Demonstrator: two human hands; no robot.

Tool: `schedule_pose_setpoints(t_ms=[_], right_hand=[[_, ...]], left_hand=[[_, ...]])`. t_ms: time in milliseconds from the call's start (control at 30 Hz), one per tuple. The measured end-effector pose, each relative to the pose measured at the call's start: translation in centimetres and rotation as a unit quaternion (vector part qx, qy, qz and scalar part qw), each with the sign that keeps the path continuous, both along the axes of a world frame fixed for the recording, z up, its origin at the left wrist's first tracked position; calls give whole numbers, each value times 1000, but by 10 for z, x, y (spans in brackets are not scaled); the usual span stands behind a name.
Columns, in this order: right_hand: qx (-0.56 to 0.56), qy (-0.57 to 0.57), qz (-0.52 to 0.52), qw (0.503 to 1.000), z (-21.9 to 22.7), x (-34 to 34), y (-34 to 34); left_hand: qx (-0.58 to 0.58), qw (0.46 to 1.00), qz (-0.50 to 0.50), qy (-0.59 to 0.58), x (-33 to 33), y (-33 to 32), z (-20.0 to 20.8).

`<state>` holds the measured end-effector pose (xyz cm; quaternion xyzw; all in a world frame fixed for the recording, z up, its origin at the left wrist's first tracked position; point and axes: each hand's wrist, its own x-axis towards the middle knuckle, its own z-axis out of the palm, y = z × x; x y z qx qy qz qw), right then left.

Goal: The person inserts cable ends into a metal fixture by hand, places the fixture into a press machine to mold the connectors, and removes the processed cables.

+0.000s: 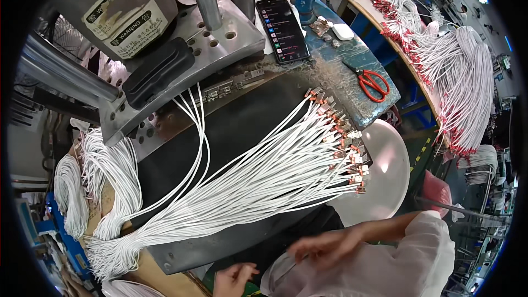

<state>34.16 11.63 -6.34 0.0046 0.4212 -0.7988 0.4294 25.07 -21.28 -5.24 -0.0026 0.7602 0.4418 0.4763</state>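
A large bundle of white cables fans across a black mat, gathered at the left and spread toward the right. Metal connectors with orange-red parts tip the right ends. Below the mat's near edge, my left hand has its fingers curled together, with nothing visible in them. My right hand hangs over my lap, to the right of the left one. Motion smears its fingers, and I see no object in it. Both hands are apart from the cables. A few cables loop up under the machine's metal plate.
A grey press machine with steel columns stands at the far left. On the blue worktable lie a phone, red-handled scissors and a white case. A pale round bin is right of the mat. More cables fill a side table.
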Motion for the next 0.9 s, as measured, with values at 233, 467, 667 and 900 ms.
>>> schedule_pose_setpoints(t_ms=[233, 467, 667, 900], right_hand=[[594, 567, -364, 440, 98, -162, 145], [715, 530, -401, 218, 30, -278, 217], [748, 497, -375, 228, 22, -278, 213], [637, 536, -241, 499, 75, -203, 140]], left_hand=[[25, 859, -27, 510, -116, 113, 82], [43, 713, -275, 643, -191, 150, 64], [-126, 747, -224, 613, -221, 117, 85], [-61, 684, -249, 683, -142, 74, 39]])
